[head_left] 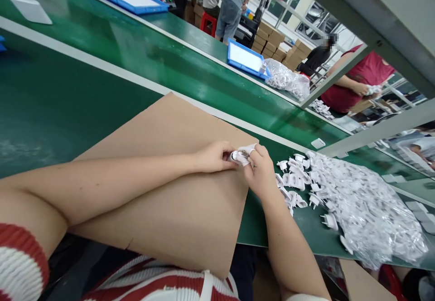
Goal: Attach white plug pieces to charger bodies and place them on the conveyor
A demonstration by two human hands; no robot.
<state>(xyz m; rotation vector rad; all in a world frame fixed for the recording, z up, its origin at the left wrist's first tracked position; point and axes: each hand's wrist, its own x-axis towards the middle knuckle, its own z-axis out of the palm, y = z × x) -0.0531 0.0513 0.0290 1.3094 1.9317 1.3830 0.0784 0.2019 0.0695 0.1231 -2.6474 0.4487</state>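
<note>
Over a sheet of brown cardboard (200, 201), my left hand (215, 157) pinches a small white plastic plug piece (239, 157) from the left. My right hand (263, 170) closes on the same piece from the right, near the cardboard's right corner. White covering shows around the right fingertips, and it hides part of the piece. To the right of my right hand lie loose white plug pieces (295, 179), some with two pins sticking up. Beside them a clear plastic bag (370, 206) full of similar white pieces rests on the green table.
A raised green conveyor belt (190, 74) runs along the far side. Across it stand a blue tray (246, 58) and another filled bag (288, 79). A metal frame post (384, 124) slants at right. Several people are beyond, one in a red shirt (356, 79).
</note>
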